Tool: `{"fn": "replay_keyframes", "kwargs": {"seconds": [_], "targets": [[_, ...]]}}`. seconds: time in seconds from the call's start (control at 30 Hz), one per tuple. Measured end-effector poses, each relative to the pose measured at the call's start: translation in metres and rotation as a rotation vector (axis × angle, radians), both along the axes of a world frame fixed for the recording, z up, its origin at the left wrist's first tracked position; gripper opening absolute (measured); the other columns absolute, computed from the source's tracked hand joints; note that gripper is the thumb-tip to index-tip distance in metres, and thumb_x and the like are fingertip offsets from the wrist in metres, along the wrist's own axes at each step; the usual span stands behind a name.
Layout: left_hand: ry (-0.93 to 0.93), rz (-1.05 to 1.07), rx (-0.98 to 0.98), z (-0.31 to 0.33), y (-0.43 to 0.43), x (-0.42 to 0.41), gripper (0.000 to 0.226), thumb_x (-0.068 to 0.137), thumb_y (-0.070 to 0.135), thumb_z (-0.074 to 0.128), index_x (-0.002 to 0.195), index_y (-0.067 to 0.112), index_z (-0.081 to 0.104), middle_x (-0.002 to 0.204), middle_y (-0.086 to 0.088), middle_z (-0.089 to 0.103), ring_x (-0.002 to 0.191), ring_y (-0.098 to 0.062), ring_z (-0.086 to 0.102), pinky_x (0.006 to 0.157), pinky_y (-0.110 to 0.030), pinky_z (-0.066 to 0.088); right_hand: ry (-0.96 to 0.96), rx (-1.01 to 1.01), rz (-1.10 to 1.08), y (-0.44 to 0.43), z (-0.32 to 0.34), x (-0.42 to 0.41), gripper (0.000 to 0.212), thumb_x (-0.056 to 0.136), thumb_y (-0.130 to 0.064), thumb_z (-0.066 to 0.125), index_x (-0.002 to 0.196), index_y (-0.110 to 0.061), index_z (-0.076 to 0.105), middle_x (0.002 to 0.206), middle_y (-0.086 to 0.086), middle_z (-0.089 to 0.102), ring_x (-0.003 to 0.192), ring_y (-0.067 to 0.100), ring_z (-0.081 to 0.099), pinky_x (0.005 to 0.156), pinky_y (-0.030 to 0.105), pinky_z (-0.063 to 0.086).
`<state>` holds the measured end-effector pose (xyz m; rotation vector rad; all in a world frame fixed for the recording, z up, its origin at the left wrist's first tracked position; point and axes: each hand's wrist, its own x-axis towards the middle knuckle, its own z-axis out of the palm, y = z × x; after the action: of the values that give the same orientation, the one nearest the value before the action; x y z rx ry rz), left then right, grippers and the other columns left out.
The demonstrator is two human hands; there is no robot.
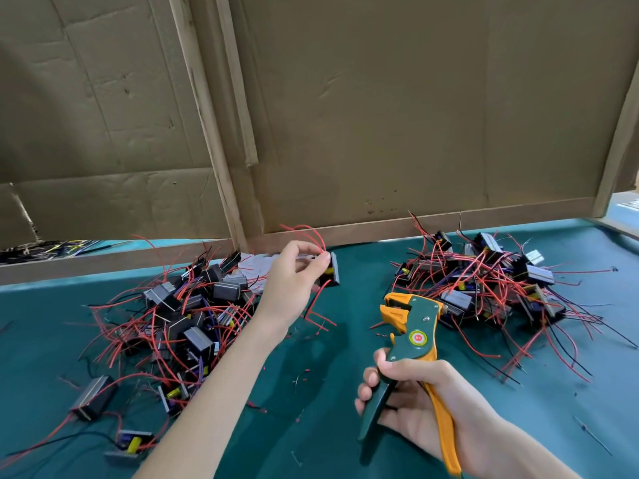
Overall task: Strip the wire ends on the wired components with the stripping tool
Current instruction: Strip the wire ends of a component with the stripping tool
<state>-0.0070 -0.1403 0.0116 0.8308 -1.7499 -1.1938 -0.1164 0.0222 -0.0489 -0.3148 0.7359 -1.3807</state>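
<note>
A person's left hand (294, 281) pinches a black wired component (331, 271) between thumb and fingertips above the teal table cover (311, 426), its red wires (309, 231) curling toward 12 o'clock. At 5 o'clock from it, the right hand (415, 402) grips the green-and-yellow stripping tool (411, 326), handles spread, head pointing to 12 o'clock. Heaps of components lie at 9 o'clock (186, 316) and 2 o'clock (491, 281) of the tool, before a cardboard wall (380, 115).
</note>
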Motion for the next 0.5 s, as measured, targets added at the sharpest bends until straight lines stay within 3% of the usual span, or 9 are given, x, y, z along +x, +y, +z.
{"fn": "replay_keyframes", "kwargs": {"seconds": [0.13, 0.3, 0.4, 0.5], "targets": [[-0.049, 0.063, 0.073, 0.005, 0.009, 0.01, 0.024, 0.09, 0.021, 0.065, 0.085, 0.014, 0.042, 0.076, -0.002, 0.055, 0.057, -0.018, 0.06, 0.049, -0.017, 0.047, -0.003, 0.003, -0.001, 0.0, -0.003, -0.003, 0.026, 0.054, 0.003, 0.081, 0.074, -0.002, 0.065, 0.075, 0.02, 0.056, 0.065, 0.036, 0.059, 0.069, 0.046, 0.054], [-0.208, 0.039, 0.179, -0.03, 0.019, 0.007, 0.024, 0.087, 0.008, 0.066, 0.076, 0.008, 0.045, 0.085, -0.012, 0.055, 0.066, -0.028, 0.067, 0.068, -0.046, 0.06, 0.01, -0.018, -0.046, 0.0, 0.001, -0.008, 0.022, 0.055, 0.003, 0.078, 0.072, -0.001, 0.065, 0.074, 0.019, 0.057, 0.066, 0.036, 0.06, 0.069, 0.046, 0.055], [-0.361, 0.046, 0.039, -0.045, 0.021, 0.005, 0.025, 0.085, 0.012, 0.068, 0.072, 0.013, 0.047, 0.077, -0.005, 0.058, 0.06, -0.02, 0.063, 0.061, -0.041, 0.06, 0.02, -0.046, -0.079, 0.001, 0.005, -0.014, 0.022, 0.055, 0.002, 0.078, 0.073, -0.002, 0.064, 0.075, 0.019, 0.056, 0.067, 0.035, 0.06, 0.07, 0.046, 0.056], [-0.603, 0.051, -0.274, -0.043, 0.012, 0.013, 0.018, 0.083, 0.023, 0.069, 0.079, 0.023, 0.052, 0.086, 0.007, 0.06, 0.075, -0.013, 0.057, 0.074, -0.033, 0.051, 0.035, -0.046, -0.118, -0.001, 0.009, -0.018, 0.017, 0.061, 0.009, 0.072, 0.07, -0.002, 0.064, 0.073, 0.018, 0.056, 0.065, 0.034, 0.06, 0.067, 0.044, 0.056]]}}
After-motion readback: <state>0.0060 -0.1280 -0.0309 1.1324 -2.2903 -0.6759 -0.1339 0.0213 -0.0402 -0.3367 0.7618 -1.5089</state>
